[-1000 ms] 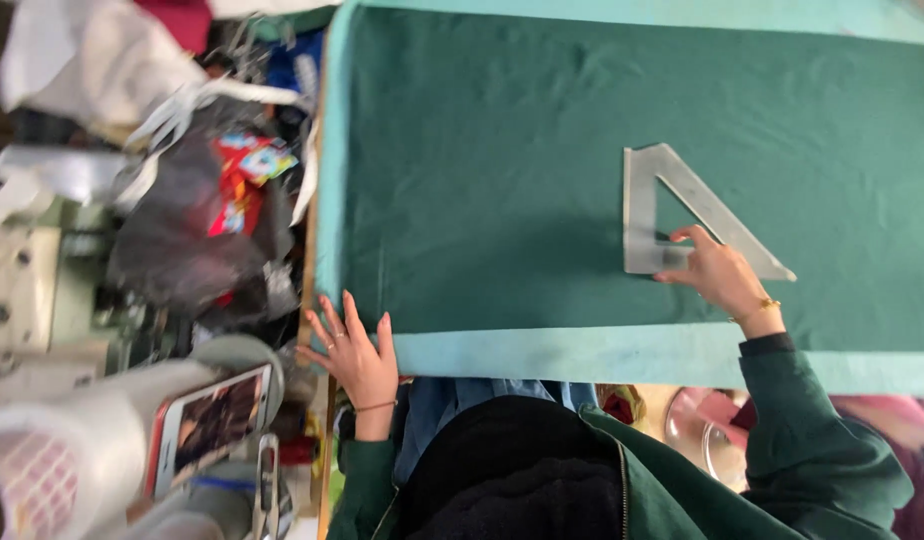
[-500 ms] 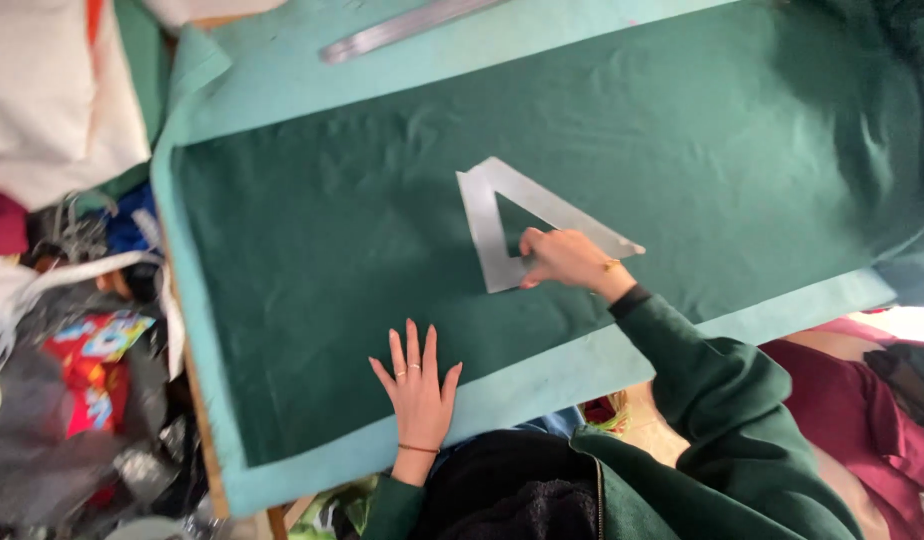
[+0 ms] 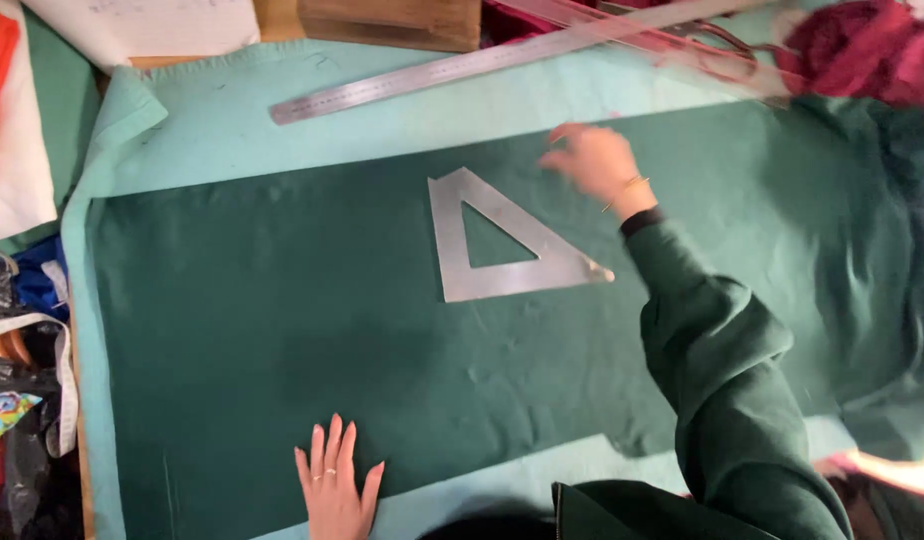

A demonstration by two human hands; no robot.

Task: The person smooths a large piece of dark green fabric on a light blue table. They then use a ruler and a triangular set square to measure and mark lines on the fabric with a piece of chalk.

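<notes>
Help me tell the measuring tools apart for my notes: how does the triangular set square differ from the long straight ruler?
The set square is a triangle with a cut-out middle; the straight ruler is one long narrow strip. The set square lies on the dark green fabric, near the right hand; the ruler lies farther away on the light green cloth. Both look like flat grey metal.

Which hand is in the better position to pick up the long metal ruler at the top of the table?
Probably the right hand. It hangs open above the dark green fabric, just below the long metal ruler. The left hand lies flat on the fabric's near edge, far away.
</notes>
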